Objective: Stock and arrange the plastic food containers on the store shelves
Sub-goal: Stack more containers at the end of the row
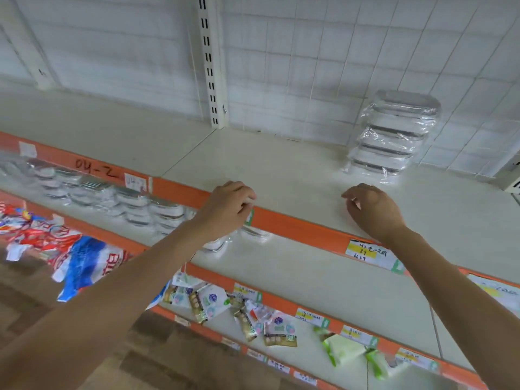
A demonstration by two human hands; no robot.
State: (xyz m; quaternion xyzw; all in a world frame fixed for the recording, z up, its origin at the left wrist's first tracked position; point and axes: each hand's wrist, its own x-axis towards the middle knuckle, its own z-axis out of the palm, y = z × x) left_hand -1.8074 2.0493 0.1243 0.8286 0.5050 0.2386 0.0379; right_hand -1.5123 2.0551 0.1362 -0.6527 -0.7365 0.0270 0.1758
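Note:
A stack of clear plastic food containers [394, 133], wrapped in film, stands at the back right of the top shelf [281, 164]. More wrapped container stacks [132, 204] line the second shelf on the left, partly hidden by my left arm. My left hand [229, 205] hovers over the top shelf's orange front edge, fingers loosely curled, holding nothing. My right hand [371, 211] is just above the shelf surface to the right, fingers also loosely bent and empty. The container stack is well behind my right hand.
An orange price rail [304, 225] with paper labels fronts each shelf. A white slotted upright [209, 63] divides the tiled back wall. Small snack packets [253, 313] and green packs [346, 350] lie on the lower shelf. Red-blue bags [70, 257] sit lower left.

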